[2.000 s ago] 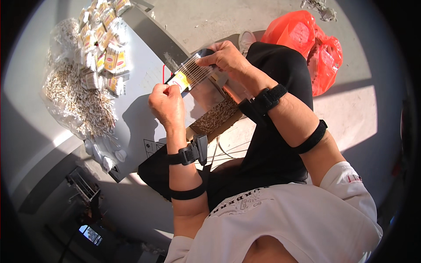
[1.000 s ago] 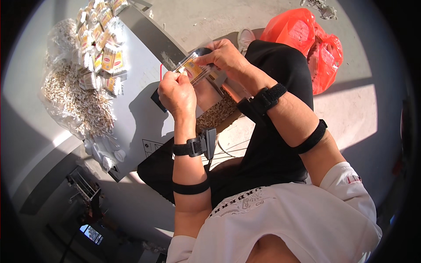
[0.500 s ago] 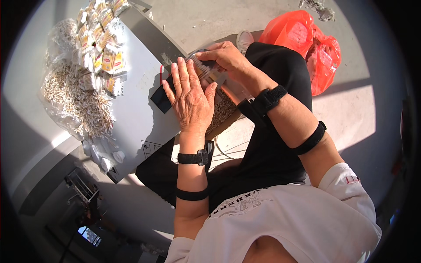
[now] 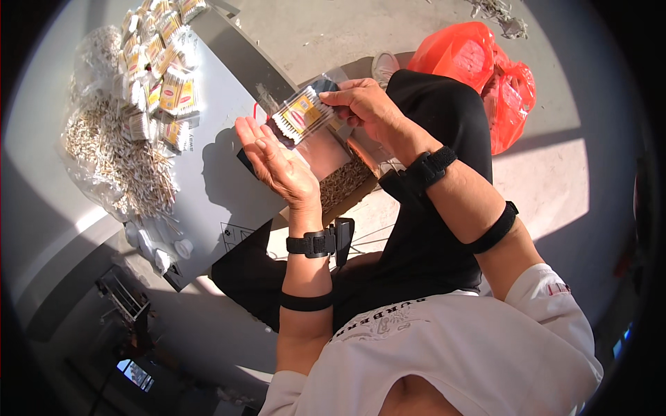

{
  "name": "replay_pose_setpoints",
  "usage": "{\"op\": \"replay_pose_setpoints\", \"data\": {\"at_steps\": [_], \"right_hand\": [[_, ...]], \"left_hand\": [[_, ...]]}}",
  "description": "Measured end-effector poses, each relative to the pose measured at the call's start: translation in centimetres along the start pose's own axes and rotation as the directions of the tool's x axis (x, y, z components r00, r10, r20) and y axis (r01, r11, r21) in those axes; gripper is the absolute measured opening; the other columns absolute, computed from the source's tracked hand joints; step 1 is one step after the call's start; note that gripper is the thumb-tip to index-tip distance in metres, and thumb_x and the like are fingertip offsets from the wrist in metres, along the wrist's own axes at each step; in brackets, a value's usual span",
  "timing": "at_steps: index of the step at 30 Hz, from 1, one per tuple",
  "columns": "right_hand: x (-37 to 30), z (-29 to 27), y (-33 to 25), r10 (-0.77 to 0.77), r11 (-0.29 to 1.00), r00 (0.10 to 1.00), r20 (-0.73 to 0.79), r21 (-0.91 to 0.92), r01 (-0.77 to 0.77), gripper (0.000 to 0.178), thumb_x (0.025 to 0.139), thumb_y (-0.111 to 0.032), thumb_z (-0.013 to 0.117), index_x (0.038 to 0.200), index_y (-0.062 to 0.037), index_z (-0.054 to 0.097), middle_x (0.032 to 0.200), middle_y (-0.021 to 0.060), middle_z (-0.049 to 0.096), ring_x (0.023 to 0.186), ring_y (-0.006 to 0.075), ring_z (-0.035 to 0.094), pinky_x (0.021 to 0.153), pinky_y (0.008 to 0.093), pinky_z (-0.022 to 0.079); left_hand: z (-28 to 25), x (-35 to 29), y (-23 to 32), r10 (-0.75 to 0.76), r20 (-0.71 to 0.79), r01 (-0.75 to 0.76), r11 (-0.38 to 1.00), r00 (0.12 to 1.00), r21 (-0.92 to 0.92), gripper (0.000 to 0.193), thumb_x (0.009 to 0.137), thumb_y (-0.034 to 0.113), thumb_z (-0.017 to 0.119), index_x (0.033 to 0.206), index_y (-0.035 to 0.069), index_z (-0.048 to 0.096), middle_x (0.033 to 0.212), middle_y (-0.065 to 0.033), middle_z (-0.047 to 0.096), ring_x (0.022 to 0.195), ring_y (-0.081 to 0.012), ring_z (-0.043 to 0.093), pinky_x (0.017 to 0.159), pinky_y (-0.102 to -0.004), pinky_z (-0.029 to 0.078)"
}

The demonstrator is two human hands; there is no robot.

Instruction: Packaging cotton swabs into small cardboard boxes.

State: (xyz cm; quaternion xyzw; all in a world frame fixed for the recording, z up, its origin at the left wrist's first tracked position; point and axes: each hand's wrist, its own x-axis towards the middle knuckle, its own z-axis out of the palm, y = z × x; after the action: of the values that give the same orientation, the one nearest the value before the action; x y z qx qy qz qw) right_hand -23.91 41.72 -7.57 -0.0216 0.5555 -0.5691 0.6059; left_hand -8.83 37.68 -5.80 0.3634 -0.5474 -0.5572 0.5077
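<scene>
My right hand (image 4: pixel 372 113) pinches one end of a clear plastic packet of cotton swabs (image 4: pixel 300 118), with a yellow and white card inside. The packet is tilted, its swab tips toward my left hand. My left hand (image 4: pixel 281 168) is turned palm up beside it, fingers stretched out and holding nothing. Whether its fingertips touch the packet is hard to tell. Below both hands is a box-like thing with a speckled brown side (image 4: pixel 345 186) and a smooth pinkish top (image 4: pixel 325 157). Part of a dark flat piece (image 4: pixel 244 162) shows behind my left fingers.
A heap of filled swab packets (image 4: pixel 177 93) and loose cotton swabs (image 4: pixel 118 156) in clear plastic covers the left side of the grey table (image 4: pixel 215 201). Red plastic bags (image 4: pixel 510 97) stand on the floor at the right, past my knee. Scraps (image 4: pixel 503 17) lie farther off.
My left hand has turned from back up to palm up and shifted left and down. The swab packet, half hidden before, is now lifted into plain view in my right hand.
</scene>
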Motion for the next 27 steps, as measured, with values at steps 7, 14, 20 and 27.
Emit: {"op": "replay_pose_setpoints", "data": {"at_steps": [7,14,20,27], "right_hand": [[-0.5,0.3,0.6,-0.025,0.994,1.0,-0.019,0.111,0.027,0.023,0.082,-0.018,0.078,0.066,-0.01,0.063,0.06,-0.0035,0.053,0.051,0.0062,0.043,0.047,0.0223,0.031],[-0.3,0.5,1.4,-0.006,0.961,1.0,-0.031,0.277,0.015,0.026,0.079,-0.016,0.081,0.063,-0.0065,0.062,0.057,-0.0005,0.055,0.047,0.0071,0.041,0.043,0.0243,0.031],[-0.1,0.6,1.7,-0.072,0.952,0.997,-0.024,0.296,0.076,0.031,0.08,-0.011,0.079,0.059,-0.007,0.057,0.056,0.0002,0.053,0.046,0.0078,0.04,0.042,0.0248,0.03],[-0.2,0.8,1.9,-0.194,0.953,0.98,-0.052,0.227,0.201,0.034,0.08,-0.009,0.078,0.056,-0.0071,0.054,0.055,0.0011,0.051,0.046,0.0084,0.039,0.042,0.0264,0.029]], "left_hand": [[0.8,0.1,-0.5,0.024,0.0,-0.024,0.998,1.0,-0.052,0.067,0.102,0.036,0.043,0.148,-0.006,0.02,0.154,-0.0203,0.023,0.147,-0.0285,0.016,0.12,-0.0438,0.011],[1.1,0.6,-0.7,0.046,-0.006,-0.046,0.997,0.999,-0.062,0.068,0.101,0.037,0.044,0.148,-0.007,0.02,0.154,-0.0206,0.022,0.146,-0.0285,0.018,0.12,-0.0428,0.013],[1.5,0.6,-0.5,0.004,-0.029,-0.005,1.0,1.0,-0.024,0.066,0.103,0.037,0.041,0.146,-0.008,0.021,0.153,-0.0217,0.023,0.144,-0.0285,0.023,0.12,-0.0404,0.017],[1.7,0.5,-0.5,-0.004,-0.018,0.004,1.0,1.0,0.011,0.064,0.103,0.037,0.041,0.145,-0.008,0.025,0.153,-0.021,0.024,0.144,-0.0294,0.023,0.119,-0.0406,0.018]]}}
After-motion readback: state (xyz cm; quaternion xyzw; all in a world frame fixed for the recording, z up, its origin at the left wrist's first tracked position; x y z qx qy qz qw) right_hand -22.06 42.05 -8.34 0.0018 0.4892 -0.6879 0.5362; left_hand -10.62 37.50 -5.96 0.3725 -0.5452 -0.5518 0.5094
